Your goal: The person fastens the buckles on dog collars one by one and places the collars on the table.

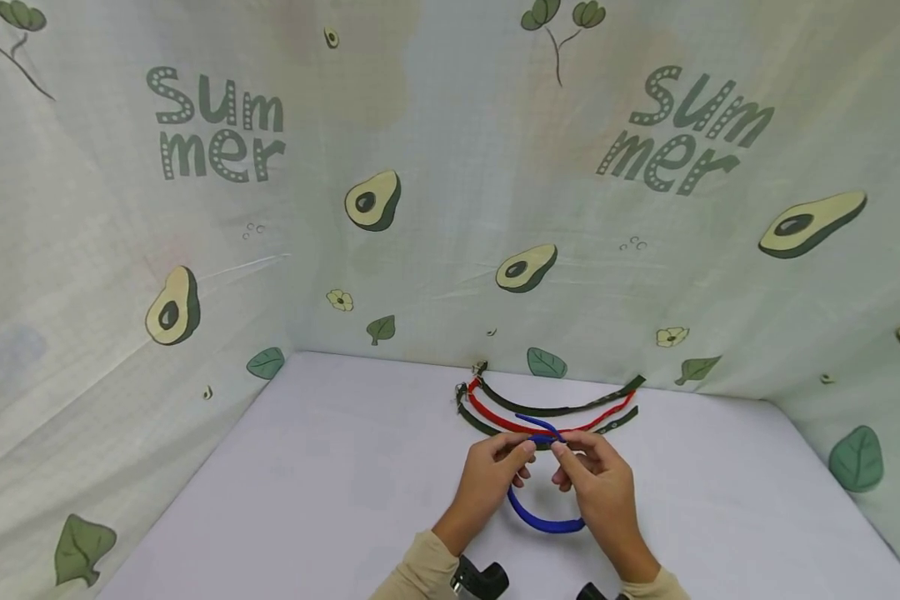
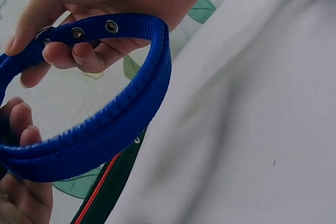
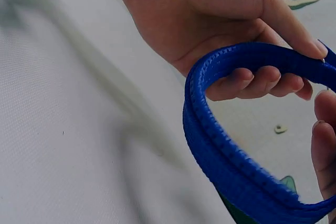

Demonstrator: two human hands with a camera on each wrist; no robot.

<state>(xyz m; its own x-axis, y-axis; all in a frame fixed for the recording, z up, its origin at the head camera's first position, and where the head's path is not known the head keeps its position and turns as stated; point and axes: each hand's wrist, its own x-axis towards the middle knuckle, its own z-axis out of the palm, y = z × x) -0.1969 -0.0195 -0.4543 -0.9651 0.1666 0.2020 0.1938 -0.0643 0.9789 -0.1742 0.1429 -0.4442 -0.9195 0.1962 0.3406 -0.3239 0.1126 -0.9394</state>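
Observation:
A blue collar (image 1: 547,525), bent into a loop, is held up between both hands over the table. My left hand (image 1: 487,475) pinches its band; in the left wrist view metal eyelets (image 2: 111,27) line the strap near those fingers, and part of a metal ring shows at the fingertips. My right hand (image 1: 600,492) pinches the band close beside the left, thumb on top in the right wrist view. A loose blue strap end (image 1: 534,422) sticks out beyond the fingertips. The hands partly hide the join of the loop.
Behind the hands, dark green collars (image 1: 562,412) and a red collar (image 1: 495,419) lie curved on the white table (image 1: 307,483), with metal fittings at their left ends. A printed cloth (image 1: 450,208) hangs around the table. Black devices (image 1: 483,577) sit at the wrists.

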